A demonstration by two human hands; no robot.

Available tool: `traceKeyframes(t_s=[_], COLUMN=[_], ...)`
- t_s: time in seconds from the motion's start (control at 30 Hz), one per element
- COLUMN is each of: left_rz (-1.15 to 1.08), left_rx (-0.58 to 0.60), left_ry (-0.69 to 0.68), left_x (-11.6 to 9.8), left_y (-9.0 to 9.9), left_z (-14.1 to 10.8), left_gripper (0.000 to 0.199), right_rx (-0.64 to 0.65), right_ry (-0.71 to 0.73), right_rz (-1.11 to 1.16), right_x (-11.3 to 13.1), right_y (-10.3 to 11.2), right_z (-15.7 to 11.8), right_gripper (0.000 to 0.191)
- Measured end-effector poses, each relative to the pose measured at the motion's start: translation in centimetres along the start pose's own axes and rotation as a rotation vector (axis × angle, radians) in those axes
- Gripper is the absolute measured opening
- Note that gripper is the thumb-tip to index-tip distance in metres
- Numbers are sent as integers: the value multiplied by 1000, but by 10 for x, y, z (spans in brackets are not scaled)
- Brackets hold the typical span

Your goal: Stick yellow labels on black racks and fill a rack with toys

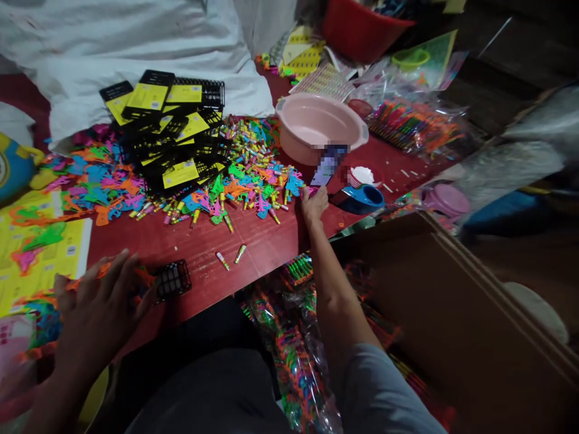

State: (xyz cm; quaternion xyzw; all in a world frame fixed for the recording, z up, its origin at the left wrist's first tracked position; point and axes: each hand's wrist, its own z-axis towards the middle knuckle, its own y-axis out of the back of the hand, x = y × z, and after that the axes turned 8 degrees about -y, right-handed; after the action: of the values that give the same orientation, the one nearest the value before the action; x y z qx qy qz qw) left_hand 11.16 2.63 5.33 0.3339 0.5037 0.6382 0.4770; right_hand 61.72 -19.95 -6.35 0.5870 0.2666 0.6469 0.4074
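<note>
My left hand (102, 307) is spread, palm down, over orange plastic pieces at the table's near left. Its thumb is beside a small black mesh tray (172, 279) holding pale pieces. My right hand (315, 206) reaches far forward, its fingers closed at the lower end of a phone (329, 166), which tilts in front of a pink basin (321, 123). A blue tape dispenser (360, 199) lies just right of that hand. Two small printed tubes (240, 254) lie apart between my hands. Behind them spreads a heap of colourful plastic pieces (244, 190) and small tubes.
Black mesh trays with yellow cards (181, 129) are piled on the red table (266, 244). Yellow printed sheets (67, 247) lie at left. At right stand a cardboard box (452, 301) and bagged colourful items (416, 126). A red tub (362, 30) is at the back.
</note>
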Motion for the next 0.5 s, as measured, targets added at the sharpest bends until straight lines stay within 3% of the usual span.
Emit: traceKeyframes(t_s=[0.23, 0.5], left_rz=[97, 48], left_rx=[21, 12], left_ry=[-47, -28], left_x=[5, 6], left_y=[-4, -7], left_z=[-4, -6], left_gripper=[83, 76], right_rx=[-11, -61], right_ry=[-35, -98], right_rz=[-61, -31], right_x=[9, 13], right_y=[-4, -5], right_z=[3, 4], right_gripper=[80, 76])
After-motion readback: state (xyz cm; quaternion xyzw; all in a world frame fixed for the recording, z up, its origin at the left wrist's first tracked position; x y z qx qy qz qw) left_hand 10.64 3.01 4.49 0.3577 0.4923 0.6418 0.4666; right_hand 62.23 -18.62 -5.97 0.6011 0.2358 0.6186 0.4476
